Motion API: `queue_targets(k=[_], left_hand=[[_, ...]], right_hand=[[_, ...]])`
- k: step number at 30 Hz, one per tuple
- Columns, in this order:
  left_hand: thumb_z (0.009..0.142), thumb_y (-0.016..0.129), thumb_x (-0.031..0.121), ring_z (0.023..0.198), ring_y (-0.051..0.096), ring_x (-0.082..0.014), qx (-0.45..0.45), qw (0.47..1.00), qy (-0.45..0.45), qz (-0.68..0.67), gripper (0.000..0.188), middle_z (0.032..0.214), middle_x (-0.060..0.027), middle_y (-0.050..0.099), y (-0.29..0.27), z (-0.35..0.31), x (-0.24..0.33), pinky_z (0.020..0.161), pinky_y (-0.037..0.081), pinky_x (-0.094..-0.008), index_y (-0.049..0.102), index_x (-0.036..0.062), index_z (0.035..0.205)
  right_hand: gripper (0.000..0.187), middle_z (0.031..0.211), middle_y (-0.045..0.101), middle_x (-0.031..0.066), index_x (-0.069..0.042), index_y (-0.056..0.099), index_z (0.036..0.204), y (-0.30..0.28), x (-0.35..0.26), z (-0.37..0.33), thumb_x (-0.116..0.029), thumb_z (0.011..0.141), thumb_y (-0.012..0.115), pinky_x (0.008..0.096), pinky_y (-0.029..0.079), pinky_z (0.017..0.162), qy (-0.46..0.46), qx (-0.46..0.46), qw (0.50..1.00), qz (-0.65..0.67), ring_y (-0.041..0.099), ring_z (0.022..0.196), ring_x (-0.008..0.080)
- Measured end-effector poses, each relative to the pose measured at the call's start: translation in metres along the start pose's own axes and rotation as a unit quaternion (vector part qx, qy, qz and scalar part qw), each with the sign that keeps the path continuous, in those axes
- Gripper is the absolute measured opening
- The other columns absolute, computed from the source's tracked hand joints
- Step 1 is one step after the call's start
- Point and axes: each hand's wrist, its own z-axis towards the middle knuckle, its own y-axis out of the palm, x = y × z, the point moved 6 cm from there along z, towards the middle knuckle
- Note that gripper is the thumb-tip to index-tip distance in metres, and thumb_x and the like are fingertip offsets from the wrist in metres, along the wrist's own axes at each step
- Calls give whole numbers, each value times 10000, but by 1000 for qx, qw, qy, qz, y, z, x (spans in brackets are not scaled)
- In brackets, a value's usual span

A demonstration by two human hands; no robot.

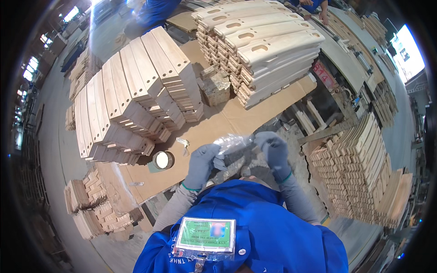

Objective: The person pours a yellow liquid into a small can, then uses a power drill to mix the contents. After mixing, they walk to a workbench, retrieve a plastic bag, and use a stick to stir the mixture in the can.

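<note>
**A clear plastic bag [233,143] between the left hand [201,167] and the right hand [274,154]**

Through the head camera I have the bag in front of the wearer's blue jacket [273,218], just off the near edge of the cardboard-topped bench [227,119]. Held out there, I judge, it keeps clear of the wood and in easy sight. The left grip has its grey-gloved fingers pressed together on the crumpled plastic; I take that side to be steadying it. The right grip is curled at the bag's other end, and from my angle I can't tell whether its fingertips pinch the film or only sit beside it.

Beyond, I see a stack of drilled wooden slats [109,91] on the left, the holes lined up at the near ends, which probably keeps them easy to count and reach. Farther right lies a stack of slotted wooden panels [268,41], all laid the same way, likely so they nest flat. A rough wooden block [216,91] stands between the two stacks. The cardboard presumably guards the faces from scuffs.

A round tin [162,160], white on top, sits near the left hand, seemingly for easy reach, with a crumpled plastic scrap [183,144] just beside it.
</note>
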Motion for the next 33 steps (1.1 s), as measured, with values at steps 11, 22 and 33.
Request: queue_targets(k=[11, 22, 33], left_hand=[[862, 546, 38, 675, 577, -95, -45, 987, 29, 155, 291, 896, -49, 616, 25, 2, 4, 592, 501, -228, 553, -12, 1149], [812, 513, -34, 821, 588, -132, -26, 997, 69, 13, 496, 1085, -65, 550, 1, -5, 11, 702, 533, -290, 411, 7, 1295], [877, 587, 120, 606, 568, -100, -56, 993, 20, 102, 215, 724, -43, 595, 32, -3, 10, 552, 497, -229, 595, -44, 1015]], right_hand=[[419, 1135, 583, 144, 65, 508, 1198, 23, -10, -11, -144, 849, 605, 304, 466, 888, 71, -268, 945, 176, 573, 1032, 202], [178, 741, 608, 69, 33, 581, 988, -4, 31, -12, 17, 873, 446, 214, 452, 476, 78, -59, 967, 237, 540, 530, 100], [203, 785, 571, 65, 24, 497, 1076, 16, 21, -25, -3, 882, 445, 236, 459, 572, 39, -92, 970, 224, 540, 620, 129]])
